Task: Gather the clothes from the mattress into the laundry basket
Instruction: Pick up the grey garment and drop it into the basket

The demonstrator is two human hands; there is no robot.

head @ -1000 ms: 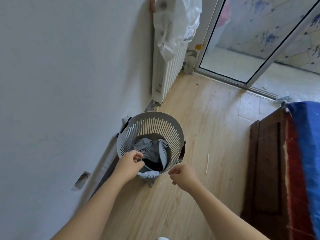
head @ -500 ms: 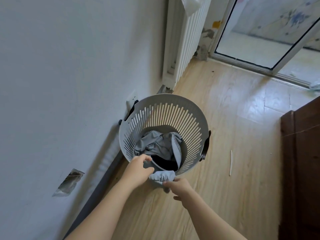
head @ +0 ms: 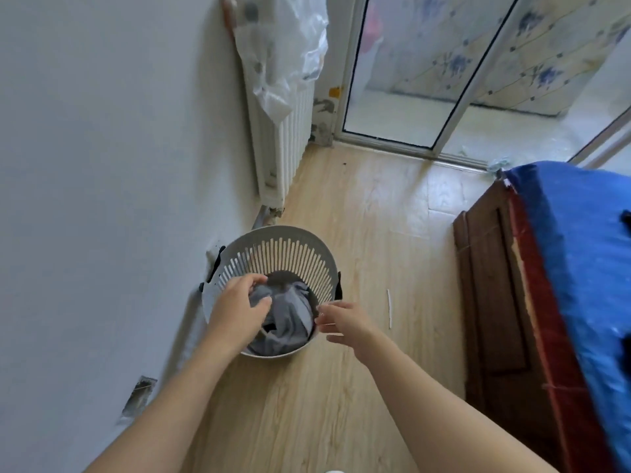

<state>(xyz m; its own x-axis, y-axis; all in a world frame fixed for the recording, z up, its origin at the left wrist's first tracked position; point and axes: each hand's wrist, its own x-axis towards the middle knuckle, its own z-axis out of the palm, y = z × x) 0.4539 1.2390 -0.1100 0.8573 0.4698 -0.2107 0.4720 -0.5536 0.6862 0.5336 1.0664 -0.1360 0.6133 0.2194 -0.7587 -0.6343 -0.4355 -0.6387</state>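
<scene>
A round grey slotted laundry basket (head: 290,249) stands on the wood floor against the left wall. A grey garment (head: 285,319) lies bunched inside it over something dark. My left hand (head: 239,308) is over the basket's left side, fingers curled on a fold of the grey garment. My right hand (head: 341,322) hovers at the basket's right rim, fingers spread, holding nothing. At the right edge is the mattress (head: 587,268) under a blue cover, with a dark item (head: 626,221) just showing on it.
A white radiator (head: 283,138) with a plastic sheet (head: 283,52) draped over it lines the left wall. Sliding glass doors (head: 426,80) are at the back. A brown wooden bed frame (head: 491,302) stands right. A thin white stick (head: 389,308) lies on the floor.
The garment hung over the basket's near rim before; now it lies fully inside. My right hand has let go and pulled to the right. The view has lifted and drawn back.
</scene>
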